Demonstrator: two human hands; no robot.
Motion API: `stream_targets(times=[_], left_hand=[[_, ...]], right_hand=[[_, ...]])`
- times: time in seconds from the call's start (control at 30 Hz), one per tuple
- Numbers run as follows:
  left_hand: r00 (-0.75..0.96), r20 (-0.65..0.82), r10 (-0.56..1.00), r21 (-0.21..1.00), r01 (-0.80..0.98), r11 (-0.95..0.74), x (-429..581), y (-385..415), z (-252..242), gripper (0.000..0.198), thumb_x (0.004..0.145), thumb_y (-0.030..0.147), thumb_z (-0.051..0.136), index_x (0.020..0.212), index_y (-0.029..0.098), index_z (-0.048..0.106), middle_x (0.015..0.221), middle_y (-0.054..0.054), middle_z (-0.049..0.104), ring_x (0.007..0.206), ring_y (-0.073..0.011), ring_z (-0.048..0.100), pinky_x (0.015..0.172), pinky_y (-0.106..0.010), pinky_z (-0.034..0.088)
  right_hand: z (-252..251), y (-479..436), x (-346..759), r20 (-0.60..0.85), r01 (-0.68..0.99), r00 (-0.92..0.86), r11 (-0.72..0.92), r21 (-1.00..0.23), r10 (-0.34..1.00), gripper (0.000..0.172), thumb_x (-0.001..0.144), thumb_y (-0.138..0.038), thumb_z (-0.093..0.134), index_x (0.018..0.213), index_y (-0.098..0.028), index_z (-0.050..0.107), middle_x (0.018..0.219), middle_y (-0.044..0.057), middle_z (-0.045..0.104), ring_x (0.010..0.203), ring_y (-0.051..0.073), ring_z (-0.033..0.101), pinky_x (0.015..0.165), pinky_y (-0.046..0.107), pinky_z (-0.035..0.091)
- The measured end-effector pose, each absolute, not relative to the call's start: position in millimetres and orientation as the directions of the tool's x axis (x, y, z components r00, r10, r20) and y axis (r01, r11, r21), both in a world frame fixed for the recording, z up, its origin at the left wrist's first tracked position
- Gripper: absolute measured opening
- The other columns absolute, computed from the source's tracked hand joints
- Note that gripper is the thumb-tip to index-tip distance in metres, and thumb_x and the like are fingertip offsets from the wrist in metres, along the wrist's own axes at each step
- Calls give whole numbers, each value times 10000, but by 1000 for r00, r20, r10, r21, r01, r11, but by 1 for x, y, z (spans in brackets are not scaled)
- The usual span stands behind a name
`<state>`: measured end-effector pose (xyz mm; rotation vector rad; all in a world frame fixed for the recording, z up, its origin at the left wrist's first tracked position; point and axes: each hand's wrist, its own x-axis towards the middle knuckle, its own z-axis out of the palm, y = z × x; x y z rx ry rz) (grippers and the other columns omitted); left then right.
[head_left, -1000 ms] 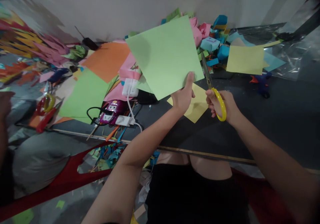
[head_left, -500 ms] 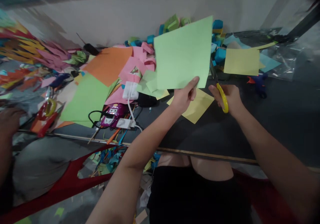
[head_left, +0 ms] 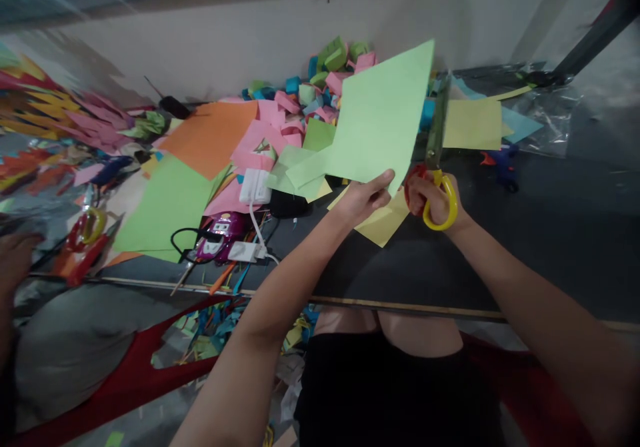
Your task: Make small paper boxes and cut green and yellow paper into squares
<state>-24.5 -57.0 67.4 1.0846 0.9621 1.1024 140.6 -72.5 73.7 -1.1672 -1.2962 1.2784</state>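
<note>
My left hand (head_left: 369, 197) pinches the lower edge of a light green sheet of paper (head_left: 383, 117), which is raised above the table with its top tilted to the right. Just right of the sheet, my right hand (head_left: 437, 200) grips scissors (head_left: 453, 204) with one red and one yellow handle loop. The blades point up and away from me, and look close together beside the paper's right edge. Below both hands lies a yellow sheet (head_left: 384, 226) on the dark table (head_left: 560, 234). Another yellow sheet (head_left: 473, 124) rests behind the scissors.
A blue glue gun (head_left: 503, 166) lies at right, near clear plastic (head_left: 547, 120). Orange paper (head_left: 210, 134), green paper (head_left: 163, 210) and a purple device (head_left: 225, 230) with cables occupy the left. Folded paper pieces (head_left: 333, 57) line the wall. A co-worker's hand (head_left: 17, 254) shows at far left.
The scissors have turned upright, so both handle loops now show, and have come nearer my left hand. The green sheet has shifted slightly right and tilted. The camera view has moved a little.
</note>
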Motion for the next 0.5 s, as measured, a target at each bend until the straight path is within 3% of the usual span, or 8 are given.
stream_targets(times=[0.1, 0.2, 0.3, 0.4, 0.5], left_hand=[[136, -17, 991, 997, -77, 28, -22, -53, 57, 460, 888, 559, 759, 621, 240, 563, 494, 59, 429, 465, -96, 411, 570, -303, 436], [88, 28, 996, 999, 35, -31, -23, -53, 51, 508, 906, 601, 711, 584, 244, 544, 487, 48, 431, 523, -119, 489, 671, -307, 500], [104, 88, 991, 985, 142, -103, -27, -55, 53, 579, 919, 619, 673, 512, 245, 499, 482, 36, 444, 562, -129, 526, 851, -330, 531], [118, 67, 991, 961, 258, -96, -29, -57, 57, 655, 903, 651, 665, 439, 248, 436, 464, 27, 438, 601, -143, 555, 1001, -353, 505], [105, 19, 994, 954, 297, -50, -29, -57, 60, 664, 883, 671, 668, 427, 251, 432, 462, 21, 442, 606, -151, 557, 998, -362, 514]], right_hand=[[67, -70, 140, -42, -47, -201, -53, -998, 979, 559, 694, -685, 799, 588, -264, 446, 463, -68, 415, 418, 97, 403, 446, 278, 388], [66, -69, 141, 62, -186, -171, 29, -982, 983, 516, 720, -643, 796, 613, -263, 464, 477, -83, 406, 421, 71, 383, 451, 252, 378], [66, -67, 142, 89, -224, -125, 59, -973, 988, 494, 744, -629, 790, 632, -265, 476, 494, -87, 405, 433, 67, 402, 456, 242, 390], [60, -62, 142, 112, -269, -38, 98, -958, 993, 520, 661, -645, 858, 680, -263, 507, 465, -109, 373, 386, 76, 386, 417, 256, 397], [53, -56, 144, 149, -305, -21, 135, -943, 989, 543, 642, -660, 892, 684, -256, 532, 440, -111, 365, 365, 84, 391, 396, 263, 404]])
